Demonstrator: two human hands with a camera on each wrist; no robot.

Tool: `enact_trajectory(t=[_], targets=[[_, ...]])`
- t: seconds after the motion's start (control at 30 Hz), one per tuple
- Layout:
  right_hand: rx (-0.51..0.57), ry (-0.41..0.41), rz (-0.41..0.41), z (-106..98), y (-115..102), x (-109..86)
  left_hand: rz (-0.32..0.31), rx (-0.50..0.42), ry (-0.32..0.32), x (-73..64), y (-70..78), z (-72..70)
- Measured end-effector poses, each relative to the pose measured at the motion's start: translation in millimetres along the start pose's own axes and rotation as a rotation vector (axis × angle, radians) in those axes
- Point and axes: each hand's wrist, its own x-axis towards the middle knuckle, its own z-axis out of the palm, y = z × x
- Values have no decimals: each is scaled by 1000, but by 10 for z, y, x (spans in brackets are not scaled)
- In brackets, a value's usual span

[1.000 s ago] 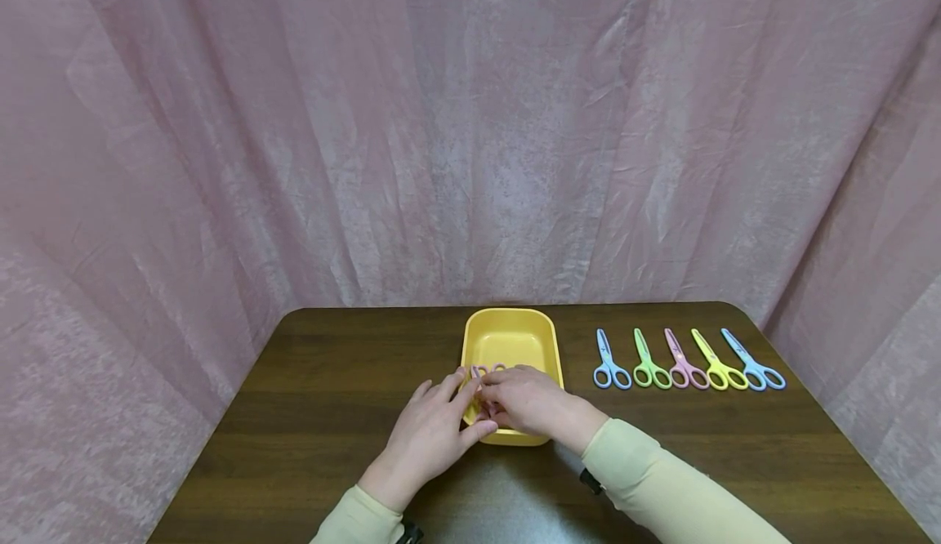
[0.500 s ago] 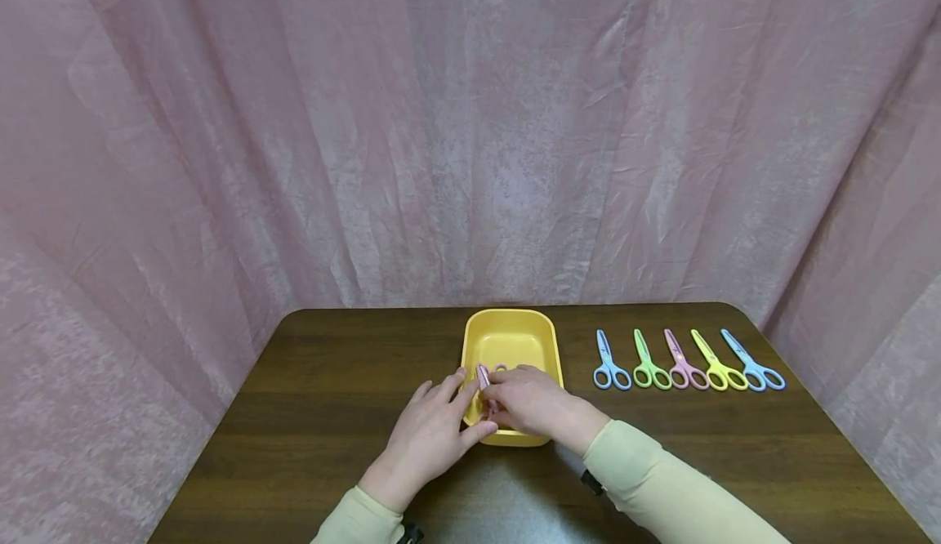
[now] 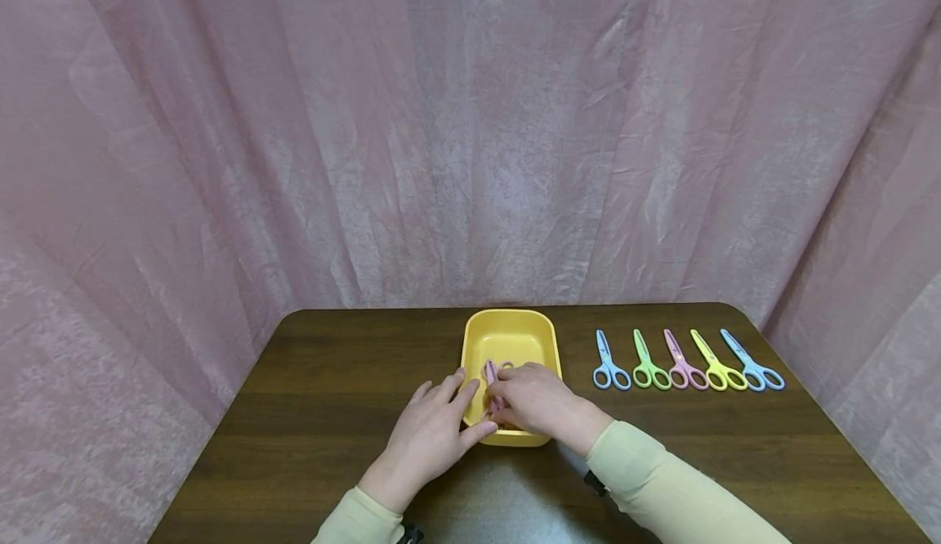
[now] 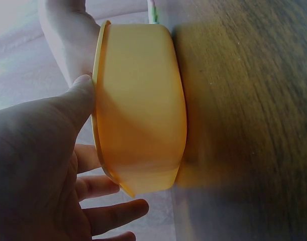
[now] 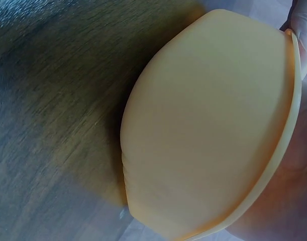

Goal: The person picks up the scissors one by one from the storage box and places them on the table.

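A yellow plastic tray (image 3: 515, 439) stands on the wooden table, and both hands are at it. My right hand (image 3: 540, 399) reaches down into its near part and pinches pink scissors (image 3: 491, 372), whose blade end points away from me. Pink handle loops show beside the fingers; whether they belong to a second pair I cannot tell. My left hand (image 3: 439, 430) rests at the tray's left side with fingers spread along the rim. In the left wrist view its thumb (image 4: 83, 88) touches the rim. In the right wrist view the tray wall (image 5: 208, 120) hides the fingers.
To the right of the tray, several scissors lie in a row: blue (image 3: 604, 360), green (image 3: 644, 360), pink (image 3: 678, 356), yellow (image 3: 711, 356) and blue again (image 3: 744, 356). The table (image 3: 353, 364) extends left of the tray. A pink curtain (image 3: 470, 136) hangs behind.
Inside the tray, the pink scissors in my right hand have shifted slightly right, and more of them shows. My left hand has stayed at the rim.
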Motion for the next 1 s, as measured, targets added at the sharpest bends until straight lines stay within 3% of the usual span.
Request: enact_trajectory(t=[0.27, 0.53, 0.73, 1.0], targets=[[-23, -13, 50, 20, 34, -12, 10, 13, 28, 1, 6, 11], [-9, -6, 98, 13, 37, -37, 2, 3, 18, 0, 9, 10], [7, 40, 73, -4, 42, -61, 5, 3, 5, 6, 8, -6], [61, 31, 8, -63, 12, -78, -10, -11, -20, 8, 14, -33]])
